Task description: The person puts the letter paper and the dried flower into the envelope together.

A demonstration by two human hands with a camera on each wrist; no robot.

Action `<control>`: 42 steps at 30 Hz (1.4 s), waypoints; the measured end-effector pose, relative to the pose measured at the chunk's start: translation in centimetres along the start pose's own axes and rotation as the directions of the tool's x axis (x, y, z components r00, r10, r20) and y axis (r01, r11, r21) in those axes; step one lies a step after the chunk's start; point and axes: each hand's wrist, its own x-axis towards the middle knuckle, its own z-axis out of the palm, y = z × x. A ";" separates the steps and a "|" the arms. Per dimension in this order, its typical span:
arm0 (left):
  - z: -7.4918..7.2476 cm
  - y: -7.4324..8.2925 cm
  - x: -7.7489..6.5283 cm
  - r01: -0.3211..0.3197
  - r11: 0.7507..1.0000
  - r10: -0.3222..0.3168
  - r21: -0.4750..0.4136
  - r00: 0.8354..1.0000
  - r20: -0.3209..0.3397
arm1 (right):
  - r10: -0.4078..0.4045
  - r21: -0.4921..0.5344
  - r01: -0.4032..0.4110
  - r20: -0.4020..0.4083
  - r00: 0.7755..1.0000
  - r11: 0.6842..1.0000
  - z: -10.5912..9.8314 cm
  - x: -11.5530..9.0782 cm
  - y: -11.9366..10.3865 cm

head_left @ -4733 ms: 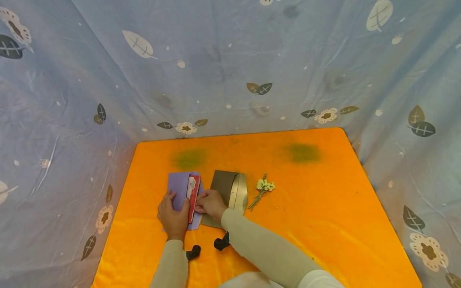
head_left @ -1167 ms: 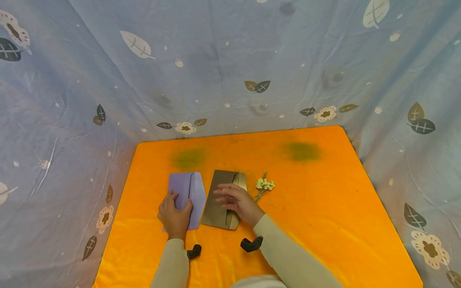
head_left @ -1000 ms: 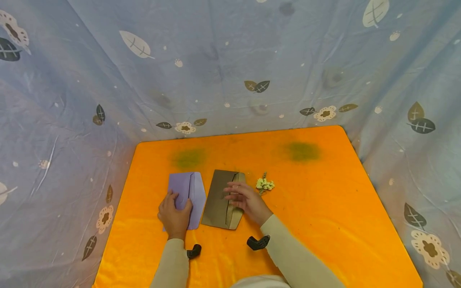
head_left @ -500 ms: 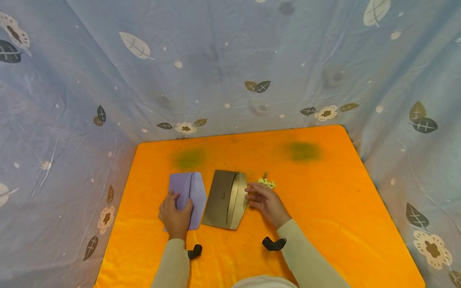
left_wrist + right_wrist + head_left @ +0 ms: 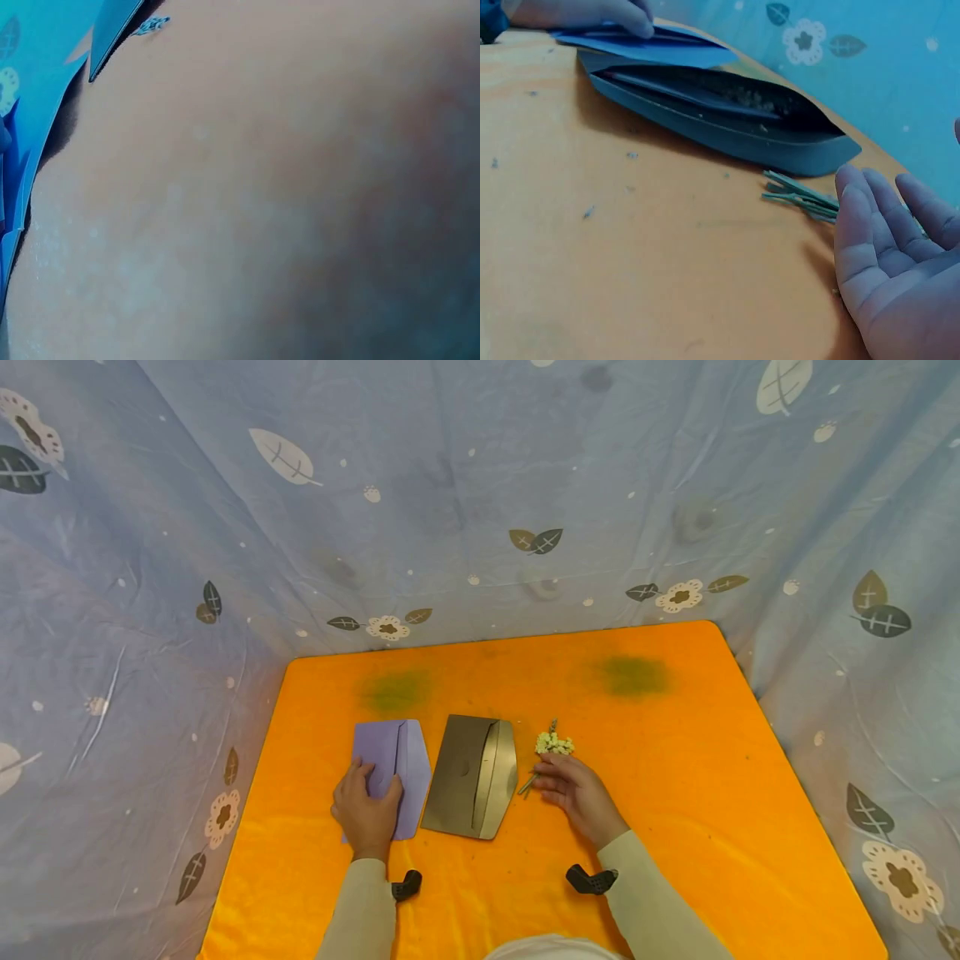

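Note:
My left hand [image 5: 366, 810] holds the purple envelope [image 5: 411, 777] at its left side, thumb near the mouth and fingers curled toward the edge. Its flap lies unfolded to the right. Beside it is a dark brown envelope [image 5: 457, 777] with a gold-toned inner flap [image 5: 498, 781], also unfolded; its pocket gapes in the right wrist view. My right hand [image 5: 573, 789] hovers at a small bunch of pale yellow flowers [image 5: 553, 743], fingers loosely bent and palm hollow. It covers part of the stems [image 5: 802, 195], which show beyond the fingertips. The left wrist view is mostly blurred.
An orange cloth [image 5: 675, 777] with two greenish stains covers the table. Blue-grey curtains [image 5: 465, 485] printed with leaves and flowers enclose its back and sides. Small dry crumbs [image 5: 590, 211] are scattered on the cloth.
A red card that stuck out of the purple envelope is no longer visible. My right hand has moved rightward, across the brown envelope, to the flowers. My left hand has stayed in place.

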 end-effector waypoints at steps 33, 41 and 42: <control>-0.1 0.0 0.1 -0.010 1.000 0.010 -0.009 1.000 -0.003 | -0.030 0.046 0.038 -0.179 0.983 0.998 -0.5 -0.5 -3.1; 0.0 -0.1 0.0 -0.004 1.000 0.004 -0.010 1.000 0.002 | -0.060 0.042 0.068 -0.181 0.982 0.997 -0.1 0.1 -3.1; 0.0 -0.1 0.0 -0.004 1.000 0.004 -0.011 1.000 0.003 | -0.059 0.044 0.068 -0.186 0.981 0.997 0.0 0.2 -3.0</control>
